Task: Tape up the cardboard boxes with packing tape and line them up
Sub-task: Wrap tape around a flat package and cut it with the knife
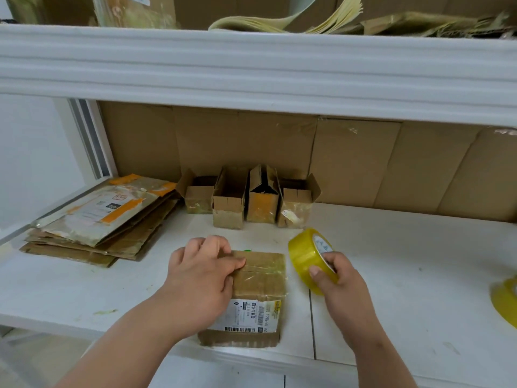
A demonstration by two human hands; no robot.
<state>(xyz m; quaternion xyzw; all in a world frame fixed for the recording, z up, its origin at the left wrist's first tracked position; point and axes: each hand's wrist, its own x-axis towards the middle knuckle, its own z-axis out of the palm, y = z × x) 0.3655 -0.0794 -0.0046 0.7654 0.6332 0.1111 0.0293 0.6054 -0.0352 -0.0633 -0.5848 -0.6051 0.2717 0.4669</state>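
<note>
A closed cardboard box [258,287] with a shipping label on its near part lies on the white shelf [405,289] in front of me. A strip of clear tape runs across its top. My left hand [200,273] presses on the box's left top, thumb flat on the tape. My right hand [340,278] grips a yellowish roll of packing tape [307,254] just right of the box, and a thin film of tape stretches from the roll to the box's right edge.
Several small open cardboard boxes [249,200] stand in a row at the back. A stack of flattened cartons [103,217] lies at the left. A second tape roll [506,301] sits at the right edge. An upper shelf [251,68] hangs overhead.
</note>
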